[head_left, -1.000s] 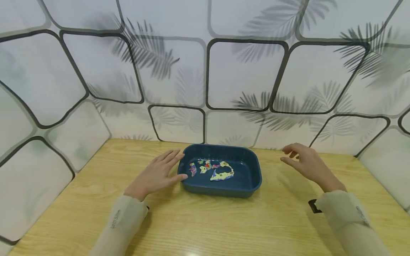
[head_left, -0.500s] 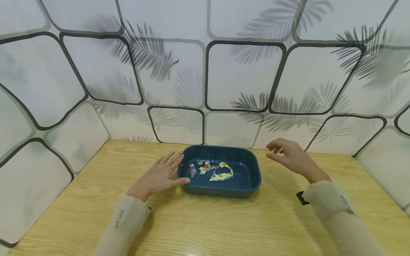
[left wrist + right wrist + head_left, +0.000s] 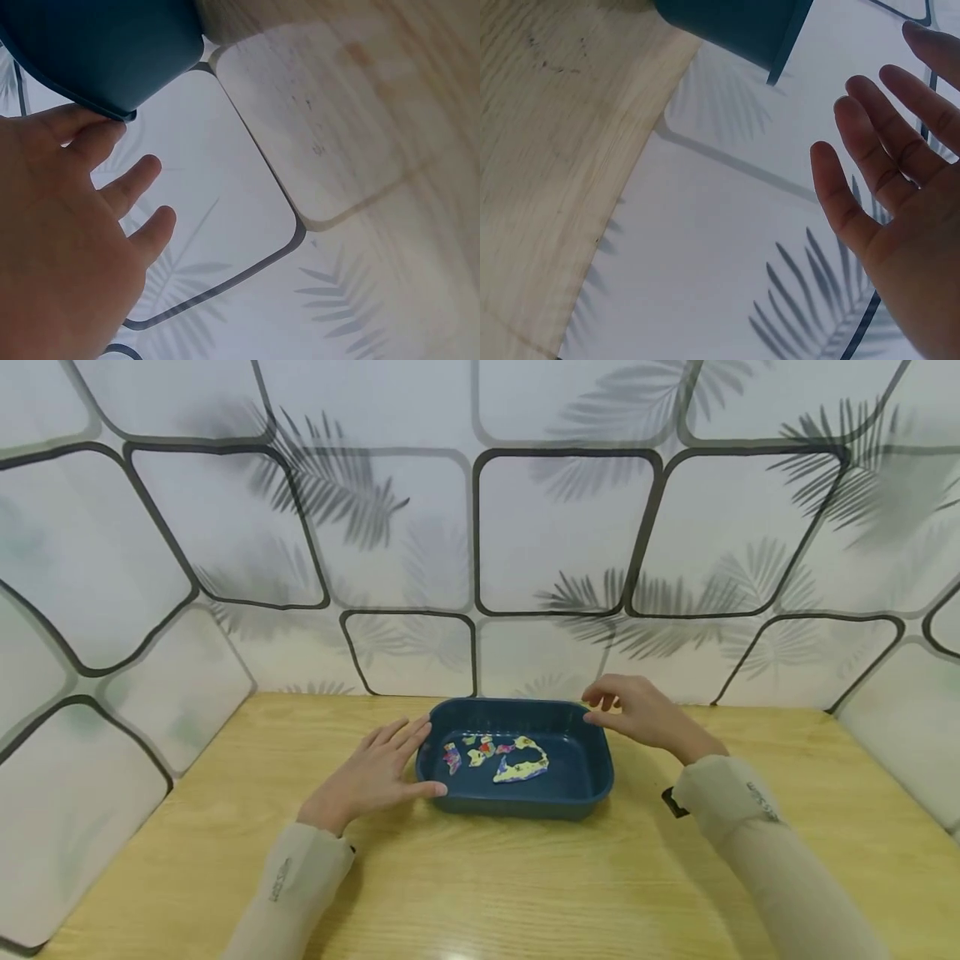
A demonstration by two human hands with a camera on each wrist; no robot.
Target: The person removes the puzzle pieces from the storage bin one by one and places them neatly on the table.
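Note:
A dark blue rectangular basin (image 3: 570, 768) stands on the wooden table near the back wall. On its floor lie irregular flat patches, among them a yellow curved patch (image 3: 520, 771) with blue edging and a pink-purple one (image 3: 452, 757). My left hand (image 3: 372, 781) is at the basin's left end, fingers spread, thumb over the near rim. Fingertips of this hand touch the rim in the left wrist view. At the far right corner is my right hand (image 3: 637, 714), fingers loosely bent with nothing in them. In the right wrist view its fingers stand apart from the basin (image 3: 735, 30).
Behind the wooden table (image 3: 480, 893) rises a wall covering (image 3: 570, 535) with dark outlines and grey leaf prints. It continues along the left and right sides. Both forearms, in pale sleeves (image 3: 750, 835), reach in from the front.
My right hand has moved left from beyond the basin to its far right corner. The left hand stays at the left end, its thumb slightly further over the rim.

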